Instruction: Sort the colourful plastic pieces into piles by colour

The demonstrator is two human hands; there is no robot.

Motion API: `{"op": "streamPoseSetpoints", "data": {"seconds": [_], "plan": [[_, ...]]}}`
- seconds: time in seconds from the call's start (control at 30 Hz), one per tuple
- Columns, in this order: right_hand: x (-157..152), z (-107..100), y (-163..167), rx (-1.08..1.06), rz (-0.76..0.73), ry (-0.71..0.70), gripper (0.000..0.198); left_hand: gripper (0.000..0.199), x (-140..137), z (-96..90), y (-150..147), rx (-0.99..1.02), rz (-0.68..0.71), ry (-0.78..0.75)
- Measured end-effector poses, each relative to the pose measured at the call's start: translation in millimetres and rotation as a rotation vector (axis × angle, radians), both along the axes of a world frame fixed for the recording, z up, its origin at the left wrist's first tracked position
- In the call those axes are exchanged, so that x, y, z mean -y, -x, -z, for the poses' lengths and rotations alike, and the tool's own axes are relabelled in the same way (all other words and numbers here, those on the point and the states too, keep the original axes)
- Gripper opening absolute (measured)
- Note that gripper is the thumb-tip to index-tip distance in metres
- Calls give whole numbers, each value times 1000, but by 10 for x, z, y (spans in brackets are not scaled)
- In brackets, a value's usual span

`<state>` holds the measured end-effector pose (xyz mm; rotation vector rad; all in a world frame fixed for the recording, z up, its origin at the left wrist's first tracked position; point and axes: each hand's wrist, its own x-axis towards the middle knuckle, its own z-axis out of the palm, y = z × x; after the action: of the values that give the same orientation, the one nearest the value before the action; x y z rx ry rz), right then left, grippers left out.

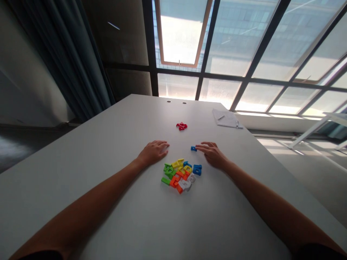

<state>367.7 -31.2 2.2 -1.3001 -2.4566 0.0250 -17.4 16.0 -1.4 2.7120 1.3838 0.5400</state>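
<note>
My left hand [154, 153] rests on the white table [114, 144], fingers stretched out and holding nothing. Farther right, my right hand [213, 153] has its fingertips on the right end of a small blue plastic piece [193, 148], which is at the tabletop; its thumb is mostly hidden. Between my forearms lies a heap of small plastic letter- or number-like shapes: green pieces [169, 171], yellow pieces [179, 164], orange pieces [176, 180], white pieces [185, 185] and blue pieces [197, 169]. Beyond my hands sits a small cluster of red pieces [181, 126].
Paper sheets [226, 118] with a pen [237, 124] lie near the table's right edge. Two round holes are set in the far end of the tabletop. Windows [225, 54] stand behind it, a dark curtain [65, 54] at left, and another white table [336, 118] at right.
</note>
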Motion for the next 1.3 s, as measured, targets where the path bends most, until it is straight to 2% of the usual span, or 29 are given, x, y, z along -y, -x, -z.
{"op": "streamPoseSetpoints", "data": {"seconds": [0.07, 0.17, 0.37, 0.5, 0.63, 0.77, 0.87, 1.0, 1.13, 1.2, 1.3], "plan": [[-115, 34, -179, 25, 180, -22, 63, 43, 2, -3, -3, 4, 2, -1], [-318, 86, -376, 37, 426, 17, 61, 42, 2, -3, -7, 14, 5, -8], [-888, 44, -381, 44, 728, 82, 62, 42, 0, -2, -6, 4, 1, -7], [-1218, -27, -333, 64, 853, 166, 66, 41, 0, 2, 5, 17, 9, -11], [-1269, -34, -322, 76, 887, 171, 71, 41, 2, -5, 16, 6, 13, -4], [-1112, -32, -281, 94, 858, 165, 55, 42, 4, -10, 16, 8, 9, -6], [-878, -16, -235, 118, 786, 149, 47, 42, 5, -3, 12, 10, 16, -12], [-327, 85, -210, 152, 570, 59, 46, 41, 8, 8, 8, 12, 1, -22], [278, 212, -176, 98, 349, -27, 44, 41, 12, 6, 6, 7, 3, -28], [472, 238, -111, 52, 252, -59, 40, 41, 12, 4, 8, 6, 5, -32], [597, 211, 30, -35, 137, -110, 34, 42, 8, 6, 16, -1, 4, -35]]}}
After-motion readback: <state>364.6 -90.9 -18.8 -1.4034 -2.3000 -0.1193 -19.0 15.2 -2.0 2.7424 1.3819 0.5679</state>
